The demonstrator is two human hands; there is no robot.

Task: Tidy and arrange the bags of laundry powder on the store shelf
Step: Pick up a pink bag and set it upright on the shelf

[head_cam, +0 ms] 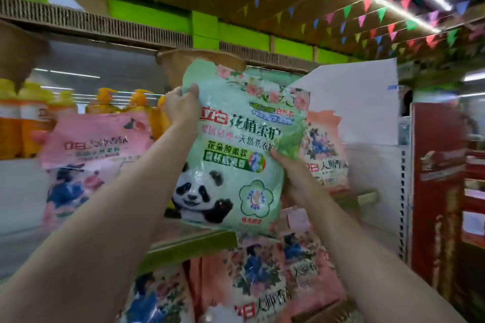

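**A:** You've got the green bag [233,144] up in front of you, clear of the shelf. Your left hand [181,109] is pinching its upper left corner, thumb on the front. Your right hand [291,173] is gripping the right edge lower down, fingers wrapped behind where I can't see them.

**B:** So where should you set it?

**A:** My guess is the gap straight behind it, between the pink bag [91,144] at nine o'clock and the peach bag [325,155] at three o'clock. Keep the panda side facing you and the bag upright. Powder slumps, so take the weight from below with your right hand, not by the corner alone, or the top may fold over.

**B:** What's there to catch on?

**A:** The shelf edge [189,244] sits at six o'clock, just below the bag's bottom. Lift over it, don't drag across. At twelve o'clock a brown cardboard flap [178,65] hangs just behind the bag's top, so headroom looks tight. The white sheet [362,97] at two o'clock leans close too.

**B:** And to the sides?

**A:** The orange bottles [110,102] at ten o'clock stand behind the pink bag. Your left wrist is near them, so go straight in rather than swinging sideways.
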